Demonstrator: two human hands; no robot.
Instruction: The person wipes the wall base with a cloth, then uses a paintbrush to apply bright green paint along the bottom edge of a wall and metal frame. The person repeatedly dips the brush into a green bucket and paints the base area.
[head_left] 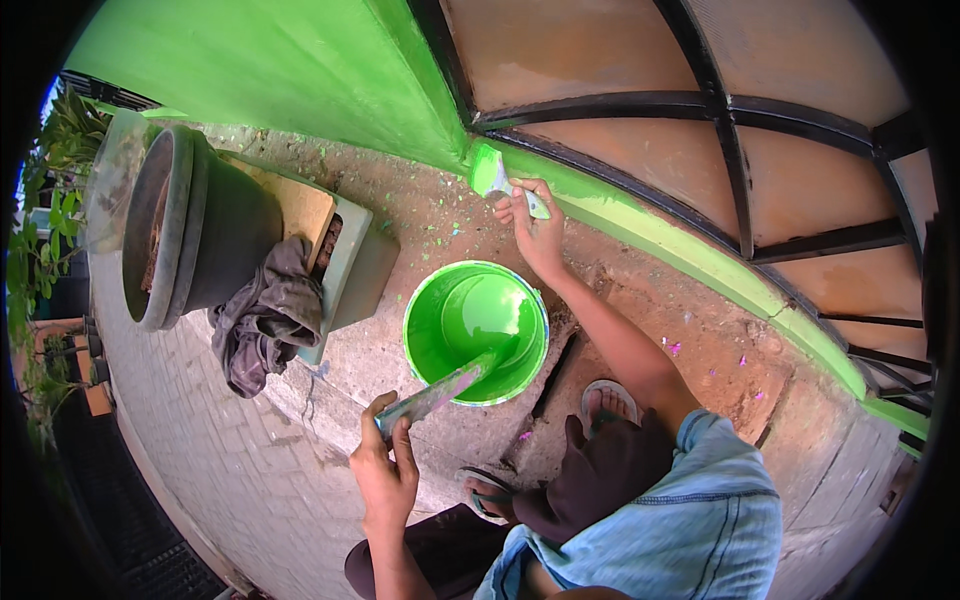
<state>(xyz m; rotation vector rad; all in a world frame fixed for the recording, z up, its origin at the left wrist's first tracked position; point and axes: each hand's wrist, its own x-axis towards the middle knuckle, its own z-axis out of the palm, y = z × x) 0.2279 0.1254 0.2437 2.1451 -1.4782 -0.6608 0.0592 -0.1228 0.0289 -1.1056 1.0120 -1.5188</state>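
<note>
A green-coated paintbrush [496, 178] is gripped by the right hand [538, 228], its bristles held at the foot of the green wall [300, 75]. A stirring stick [447, 388] is grasped by the left hand [386, 470], its far end lowered into the paint bucket [425, 322], which is set on the ground [375, 345].

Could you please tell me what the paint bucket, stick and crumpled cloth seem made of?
Paint bucket: likely smooth plastic, judging by its even, round rim.
Stick: possibly wood, streaky-finished, though paint smears hide any grain.
Crumpled cloth: matte fabric, from its soft folds.
</note>
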